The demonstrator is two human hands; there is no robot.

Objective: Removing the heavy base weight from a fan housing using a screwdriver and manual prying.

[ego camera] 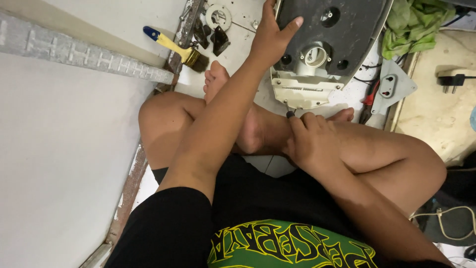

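On a white tiled floor, a person is sitting cross-legged and working on the underside of a dark grey appliance housing (337, 34) that is lying just beyond the crossed feet. The left hand (270, 34) is pressing flat on the housing's near-left edge, fingers spread and thumb out, closed on nothing. The right hand (310, 141) is curling tightly around the handle of a screwdriver (289, 112), whose tip is meeting the housing's cream-coloured lower section (302, 92); the tip itself is too small to make out.

Because the tool is pointing away from the body but sitting right beside a bare foot (342, 115), a slip off the screw head could be sending the blade into skin or gouging the plastic. Since one palm alone is steadying the housing, it could be sliding on the smooth tile under a hard push. Small dark loose parts (213, 37) and a white ring (218, 16) are lying near a yellow-handled paintbrush (176, 47), close enough for a shifting knee to be scattering them. A green cloth (414, 22), a grey bracket (391, 87) and a plug (453, 79) are resting off to the right.
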